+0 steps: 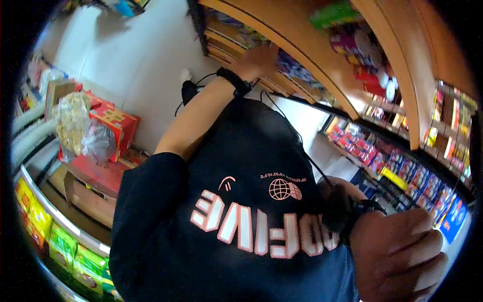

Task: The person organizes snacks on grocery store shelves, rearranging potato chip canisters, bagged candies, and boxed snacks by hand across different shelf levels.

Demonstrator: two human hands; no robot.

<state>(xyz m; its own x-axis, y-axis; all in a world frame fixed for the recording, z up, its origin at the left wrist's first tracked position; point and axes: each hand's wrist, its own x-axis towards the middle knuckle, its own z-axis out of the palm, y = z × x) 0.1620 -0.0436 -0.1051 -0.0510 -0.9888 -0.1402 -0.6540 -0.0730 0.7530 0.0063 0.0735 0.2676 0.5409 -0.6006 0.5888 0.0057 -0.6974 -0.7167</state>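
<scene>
My left hand (pixel 256 63) reaches out at the upper middle, against the edge of a wooden shelf (pixel 297 50). Its fingers are smeared and partly lost against the shelf, so their grip is unclear. A black band (pixel 234 82) circles that wrist. Close to the camera at the lower right, my right hand (pixel 400 251) is closed, knuckles outward; whatever the fingers may hold is hidden. Purple-blue packets (pixel 297 66) lie on the shelf beside my left hand. Red and white packages (pixel 372 80) stand farther right on the shelving.
A red box (pixel 121 128) with clear plastic bags (pixel 73 121) stands at left. Below it, yellow and green packets (pixel 63 244) line a curved shelf. Racks of small colourful goods (pixel 402 171) run along the right. Pale floor (pixel 121 65) stretches between the shelves. A black cable (pixel 314 163) hangs beside my shirt.
</scene>
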